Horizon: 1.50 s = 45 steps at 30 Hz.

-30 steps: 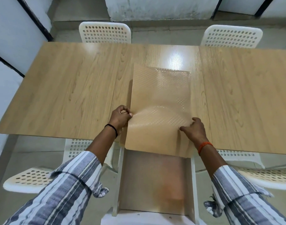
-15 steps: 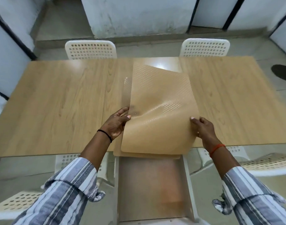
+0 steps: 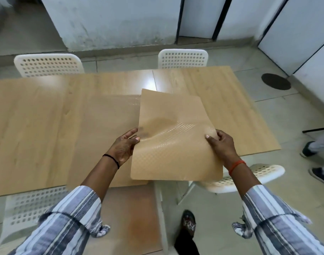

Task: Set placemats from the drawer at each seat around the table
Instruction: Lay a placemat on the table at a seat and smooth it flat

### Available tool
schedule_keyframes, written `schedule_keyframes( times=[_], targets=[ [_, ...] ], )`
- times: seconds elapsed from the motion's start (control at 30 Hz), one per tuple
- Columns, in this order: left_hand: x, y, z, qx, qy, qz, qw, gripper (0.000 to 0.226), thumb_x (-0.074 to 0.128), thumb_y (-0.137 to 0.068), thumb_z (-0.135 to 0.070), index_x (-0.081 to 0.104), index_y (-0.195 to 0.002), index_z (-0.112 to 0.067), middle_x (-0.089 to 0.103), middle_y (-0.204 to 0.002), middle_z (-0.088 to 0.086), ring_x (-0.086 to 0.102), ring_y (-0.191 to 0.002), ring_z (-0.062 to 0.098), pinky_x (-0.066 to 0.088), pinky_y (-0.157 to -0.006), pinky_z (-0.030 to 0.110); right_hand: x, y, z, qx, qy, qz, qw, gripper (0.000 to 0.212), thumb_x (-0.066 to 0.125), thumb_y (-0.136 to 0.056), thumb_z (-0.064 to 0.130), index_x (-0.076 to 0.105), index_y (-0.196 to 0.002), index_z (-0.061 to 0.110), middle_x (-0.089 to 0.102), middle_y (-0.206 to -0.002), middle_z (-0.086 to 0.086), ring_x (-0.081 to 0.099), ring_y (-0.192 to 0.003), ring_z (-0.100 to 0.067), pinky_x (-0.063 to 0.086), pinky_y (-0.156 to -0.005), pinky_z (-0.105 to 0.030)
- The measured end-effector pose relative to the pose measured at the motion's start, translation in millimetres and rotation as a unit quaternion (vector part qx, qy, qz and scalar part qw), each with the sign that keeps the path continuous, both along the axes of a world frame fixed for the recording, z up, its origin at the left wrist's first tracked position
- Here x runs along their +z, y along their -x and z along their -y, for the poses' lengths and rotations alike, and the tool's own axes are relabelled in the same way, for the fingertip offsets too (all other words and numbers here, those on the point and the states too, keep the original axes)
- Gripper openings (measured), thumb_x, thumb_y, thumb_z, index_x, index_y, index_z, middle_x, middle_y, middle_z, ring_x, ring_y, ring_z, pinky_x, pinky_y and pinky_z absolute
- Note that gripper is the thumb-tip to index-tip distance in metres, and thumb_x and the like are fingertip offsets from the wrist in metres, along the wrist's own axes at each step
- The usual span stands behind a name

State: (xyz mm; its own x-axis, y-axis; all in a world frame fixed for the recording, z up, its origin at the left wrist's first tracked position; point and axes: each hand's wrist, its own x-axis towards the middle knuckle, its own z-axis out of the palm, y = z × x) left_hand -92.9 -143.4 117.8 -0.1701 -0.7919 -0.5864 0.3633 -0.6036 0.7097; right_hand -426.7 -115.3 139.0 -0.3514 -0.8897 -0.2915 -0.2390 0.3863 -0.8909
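A tan, dimpled placemat (image 3: 174,144) is held up above the near edge of the wooden table (image 3: 37,126), sagging in the middle. My left hand (image 3: 123,147) pinches its left edge and my right hand (image 3: 222,146) grips its right edge. To the left, other placemats (image 3: 106,129) of the same colour lie flat on the table; how many I cannot tell. The open drawer (image 3: 131,218) juts out below the table's near edge, and its brownish bottom shows.
White perforated chairs stand at the far side (image 3: 49,65) (image 3: 183,58) and at the near side (image 3: 257,173) (image 3: 28,208). My foot (image 3: 188,221) is on the tiled floor right of the drawer. Another person's feet (image 3: 316,150) are at the right edge.
The top placemat has been lifted off the others and carried to the right in both hands. The view has swung right, so the drawer and the flat mats now sit left of the held mat.
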Motion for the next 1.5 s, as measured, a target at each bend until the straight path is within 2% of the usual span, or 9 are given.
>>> schedule_keyframes(
  times=[0.33,0.57,0.7,0.8,1.0,1.1,1.23,1.37,1.5],
  targets=[
    [-23,145,3,0.089,-0.055,0.040,0.994,0.048,0.050,-0.094,0.009,0.053,-0.137,-0.011,0.066,-0.119,0.013,0.066,-0.089,0.021,0.059,-0.069,0.028,-24,143,26,0.020,-0.089,-0.015,0.996,0.054,0.071,-0.089,0.015,0.052,-0.139,0.009,0.058,-0.131,-0.013,0.055,-0.120,-0.028,0.044,-0.104,-0.040],
    [-41,218,8,0.211,-0.153,0.071,0.963,0.043,0.046,-0.089,0.015,0.062,-0.124,-0.005,0.066,-0.119,0.019,0.066,-0.104,0.033,0.051,-0.096,0.054,-41,179,32,-0.010,-0.141,-0.047,0.989,0.060,0.068,-0.091,0.017,0.042,-0.145,0.011,0.054,-0.140,-0.014,0.053,-0.123,-0.028,0.040,-0.098,-0.033],
    [-51,256,7,0.291,-0.194,0.174,0.921,0.028,0.049,-0.088,0.005,0.068,-0.093,-0.015,0.070,-0.111,0.013,0.067,-0.094,0.027,0.056,-0.092,0.043,-50,185,21,-0.125,-0.157,-0.028,0.979,0.070,0.069,-0.088,0.020,0.034,-0.148,0.008,0.047,-0.145,-0.014,0.048,-0.130,-0.032,0.039,-0.104,-0.037],
    [-43,283,2,0.314,-0.209,0.212,0.901,0.031,0.042,-0.092,-0.001,0.066,-0.111,-0.008,0.066,-0.115,0.011,0.063,-0.101,0.028,0.052,-0.087,0.031,-58,181,2,-0.193,-0.188,-0.037,0.962,0.083,0.074,-0.084,0.026,0.028,-0.151,0.008,0.038,-0.151,-0.017,0.041,-0.136,-0.036,0.037,-0.111,-0.044],
    [-44,333,-1,0.233,-0.231,0.186,0.926,0.042,0.039,-0.089,-0.001,0.056,-0.127,-0.004,0.063,-0.124,0.016,0.064,-0.092,0.029,0.051,-0.081,0.033,-59,165,-14,-0.199,-0.201,0.236,0.930,0.068,0.065,-0.093,0.009,0.026,-0.148,0.011,0.052,-0.128,-0.016,0.060,-0.107,-0.032,0.057,-0.081,-0.046],
    [-42,350,-11,0.126,-0.241,0.133,0.953,0.048,0.035,-0.090,0.003,0.049,-0.136,0.000,0.063,-0.123,0.022,0.065,-0.071,0.025,0.058,-0.067,0.031,-68,175,-11,-0.219,-0.192,0.156,0.944,0.057,0.065,-0.089,0.005,0.041,-0.141,0.009,0.061,-0.123,-0.016,0.063,-0.105,-0.032,0.057,-0.066,-0.037],
    [-33,352,-18,-0.130,-0.202,0.157,0.958,0.027,0.046,-0.093,-0.008,0.062,-0.110,0.006,0.074,-0.089,0.018,0.070,-0.062,0.026,0.055,-0.050,0.029,-66,215,5,-0.181,-0.165,-0.024,0.969,0.055,0.062,-0.084,0.006,0.048,-0.137,0.016,0.062,-0.128,-0.009,0.060,-0.115,-0.030,0.051,-0.097,-0.040],
    [-32,352,1,-0.196,0.032,0.478,0.856,0.020,0.055,-0.090,-0.023,0.072,-0.087,-0.011,0.076,-0.080,0.001,0.069,-0.070,0.019,0.058,-0.067,0.032,-64,264,36,-0.096,-0.138,-0.111,0.980,0.056,0.056,-0.086,0.000,0.047,-0.140,0.015,0.059,-0.134,-0.012,0.057,-0.119,-0.031,0.046,-0.099,-0.034],
    [-53,348,41,-0.258,0.202,0.641,0.694,0.050,0.060,-0.091,-0.036,0.051,-0.138,-0.024,0.048,-0.145,0.006,0.042,-0.134,0.026,0.040,-0.107,0.042,-74,303,66,-0.009,-0.145,-0.182,0.973,0.060,0.055,-0.085,0.000,0.046,-0.143,0.012,0.048,-0.136,-0.019,0.051,-0.122,-0.035,0.041,-0.105,-0.037]
  ],
)
